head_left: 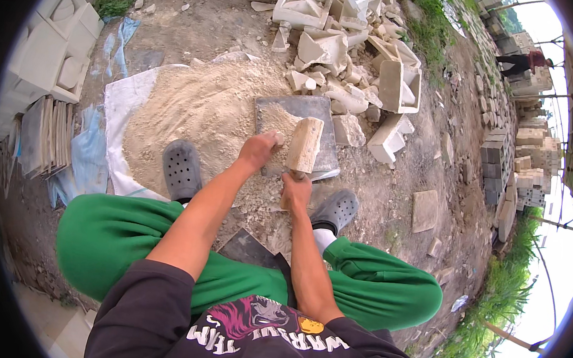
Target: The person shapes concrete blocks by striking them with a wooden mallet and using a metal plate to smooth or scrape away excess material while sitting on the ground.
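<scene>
My right hand (295, 191) is wrapped round the handle of a wooden mallet (305, 145). The mallet's thick, pale, dusty head hangs over a dark square slab (326, 130). Beside it, my left hand (259, 150) is closed low over the slab's left part, fingers curled together. What those fingers hold, if anything, is hidden. Crumbled pale material (278, 118) lies on the slab near that hand. A broad heap of pale powder (186, 112) spreads left of the slab over a white sheet (123, 102).
Broken pale blocks (322, 48) pile up beyond the slab. Stacked moulded blocks (54, 31) and thin boards (46, 134) stand at left, by blue plastic (88, 149). A dark plate (247, 247) lies between my legs. Someone (529, 63) is far off at right.
</scene>
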A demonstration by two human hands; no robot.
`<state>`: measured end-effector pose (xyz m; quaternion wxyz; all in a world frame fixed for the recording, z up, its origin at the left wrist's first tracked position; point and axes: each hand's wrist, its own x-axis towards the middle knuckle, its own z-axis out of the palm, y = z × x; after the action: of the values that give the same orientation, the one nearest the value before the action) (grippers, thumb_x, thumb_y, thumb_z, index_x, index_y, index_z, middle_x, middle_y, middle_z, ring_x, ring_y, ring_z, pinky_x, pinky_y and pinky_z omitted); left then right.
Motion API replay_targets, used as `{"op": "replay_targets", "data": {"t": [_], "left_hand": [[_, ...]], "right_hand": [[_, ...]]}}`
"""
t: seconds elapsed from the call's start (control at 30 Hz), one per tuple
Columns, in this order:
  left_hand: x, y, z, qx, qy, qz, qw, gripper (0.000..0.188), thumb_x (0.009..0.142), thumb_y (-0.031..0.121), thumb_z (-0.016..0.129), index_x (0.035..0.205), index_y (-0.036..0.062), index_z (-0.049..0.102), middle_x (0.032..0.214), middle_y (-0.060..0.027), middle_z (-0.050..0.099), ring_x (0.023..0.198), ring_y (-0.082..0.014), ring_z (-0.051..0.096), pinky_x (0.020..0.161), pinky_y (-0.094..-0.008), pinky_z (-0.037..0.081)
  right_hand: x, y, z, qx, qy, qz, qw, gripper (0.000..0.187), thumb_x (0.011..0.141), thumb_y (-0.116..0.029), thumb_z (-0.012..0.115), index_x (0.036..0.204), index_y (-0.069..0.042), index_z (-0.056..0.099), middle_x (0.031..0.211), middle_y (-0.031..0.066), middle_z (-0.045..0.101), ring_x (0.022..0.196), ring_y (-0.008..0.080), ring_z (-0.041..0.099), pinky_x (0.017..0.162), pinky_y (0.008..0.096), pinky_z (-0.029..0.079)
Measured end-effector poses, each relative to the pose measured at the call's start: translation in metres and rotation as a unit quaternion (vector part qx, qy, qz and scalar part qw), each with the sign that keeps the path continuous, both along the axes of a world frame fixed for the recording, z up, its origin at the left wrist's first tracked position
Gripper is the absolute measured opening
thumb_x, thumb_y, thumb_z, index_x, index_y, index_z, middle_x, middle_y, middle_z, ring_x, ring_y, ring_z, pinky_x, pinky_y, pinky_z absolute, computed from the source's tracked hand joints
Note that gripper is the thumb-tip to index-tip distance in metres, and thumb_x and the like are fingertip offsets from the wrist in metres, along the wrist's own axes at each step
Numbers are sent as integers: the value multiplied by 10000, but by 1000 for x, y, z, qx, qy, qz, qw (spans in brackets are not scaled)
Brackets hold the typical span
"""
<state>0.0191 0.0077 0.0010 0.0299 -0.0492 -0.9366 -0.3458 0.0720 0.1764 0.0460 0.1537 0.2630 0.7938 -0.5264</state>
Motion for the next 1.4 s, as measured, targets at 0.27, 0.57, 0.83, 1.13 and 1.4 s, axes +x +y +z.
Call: {"op": "replay_targets", "data": {"t": [0.27,0.57,0.83,1.13,1.4], "left_hand": [[5,-2,0,-15,-9,-8,1000,221,881,34,549,1054,34,687,1279,-166,645,1074,-345,663,911,-410,559],[2,-1,12,-35,-26,-26,999,245,911,47,527,1098,51,686,1312,-161,635,1124,-338,651,930,-410,557],[8,-7,-13,-42,8,-8,999,195,937,130,567,1081,44,667,1258,-157,654,983,-362,676,840,-447,565],[-1,6,14,-23,10,-11,1000,141,897,68,547,957,49,673,1164,-155,679,955,-365,682,822,-452,569],[2,-4,0,-34,-3,-7,999,173,901,93,591,1026,42,699,1184,-182,677,981,-378,670,854,-451,551]], "right_hand": [[-45,16,46,63,94,17,993,366,741,-224,728,962,64,679,687,154,690,624,263,694,628,405,534],[-24,14,1,182,41,86,979,396,729,-285,720,1000,4,718,877,240,721,885,421,701,798,461,541],[-49,10,55,115,58,56,990,386,710,-267,753,946,37,718,864,226,733,825,355,730,740,434,546],[-29,15,3,193,-8,130,972,400,708,-332,742,891,23,730,770,217,716,762,351,721,749,421,545],[-49,4,40,139,168,76,973,291,722,-224,754,784,48,670,613,117,668,528,214,658,546,365,506]]}}
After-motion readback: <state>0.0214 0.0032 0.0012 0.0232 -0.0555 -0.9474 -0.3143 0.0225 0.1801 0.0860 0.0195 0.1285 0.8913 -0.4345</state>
